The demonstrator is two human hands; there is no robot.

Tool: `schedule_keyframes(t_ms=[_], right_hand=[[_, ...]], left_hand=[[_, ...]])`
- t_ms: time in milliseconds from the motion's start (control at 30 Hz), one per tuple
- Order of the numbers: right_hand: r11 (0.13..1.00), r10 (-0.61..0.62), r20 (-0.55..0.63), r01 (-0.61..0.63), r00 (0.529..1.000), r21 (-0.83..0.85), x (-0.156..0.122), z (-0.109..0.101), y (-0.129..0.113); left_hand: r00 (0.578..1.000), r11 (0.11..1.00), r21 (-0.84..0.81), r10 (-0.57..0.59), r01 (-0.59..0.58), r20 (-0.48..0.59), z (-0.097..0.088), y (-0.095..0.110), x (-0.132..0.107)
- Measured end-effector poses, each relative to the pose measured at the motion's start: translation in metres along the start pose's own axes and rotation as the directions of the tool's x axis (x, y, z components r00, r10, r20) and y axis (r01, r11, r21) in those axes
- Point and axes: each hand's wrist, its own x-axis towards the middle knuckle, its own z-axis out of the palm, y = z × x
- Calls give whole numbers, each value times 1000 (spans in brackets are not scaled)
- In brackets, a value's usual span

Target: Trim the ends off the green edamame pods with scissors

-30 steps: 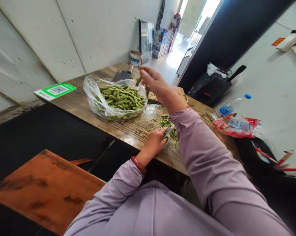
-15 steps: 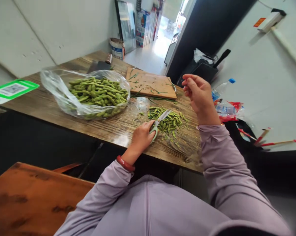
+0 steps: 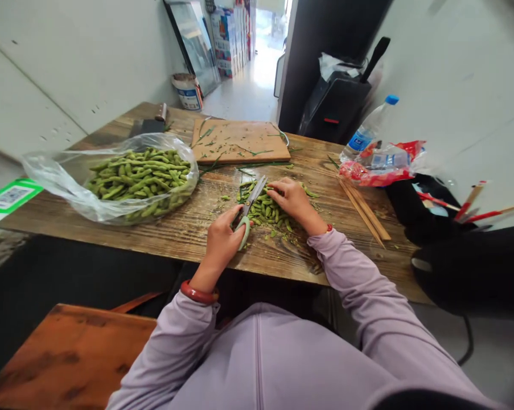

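My left hand (image 3: 223,239) is wrapped round the pale green handles of a pair of scissors (image 3: 245,223), their blades pointing away over a loose pile of edamame pods (image 3: 265,212). My right hand (image 3: 294,199) is over the right side of that pile, thumb and fingertips drawn together beside the blade tips. Whatever those fingers pinch, if anything, is too small to make out. Left of the hands, a clear plastic bag (image 3: 98,208) lies open, heaped with more edamame pods (image 3: 141,176).
Behind the pile lies a wooden cutting board (image 3: 239,142) with green scraps, and a cleaver (image 3: 149,124) is at its left. Chopsticks (image 3: 361,208), a plastic bottle (image 3: 367,128) and red packaging (image 3: 380,168) are on the right. A stool (image 3: 77,353) stands at lower left.
My right hand has come down from its raised position to the pod pile beside the scissors. My left hand still holds the scissors. The view has turned rightward, showing the chopsticks.
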Motion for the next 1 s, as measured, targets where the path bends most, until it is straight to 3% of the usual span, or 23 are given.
schedule_keyframes(t_ms=[133,267,367,467,633,1000], right_hand=[[991,-9,108,23,994,-130,-3,-1,1],[988,-8,101,23,995,-152,-16,-8,9],[999,0,-16,0,1000,-50,-21,-14,14],[983,108,-93,-92,990,159,-24,-19,16],[825,265,16,-235,964,514,-31,-23,12],[438,397,102,-286,912,852,-37,-15,-3]], left_hand=[[1000,1000,17,-8,7,16,-1,1,0],[1000,1000,16,-14,13,19,-2,3,0],[1000,1000,13,-12,12,16,-3,4,1],[999,1000,6,4,-5,34,-3,4,0],[993,999,-14,36,-35,112,-3,6,-1],[990,998,-66,31,-22,137,-5,9,-3]])
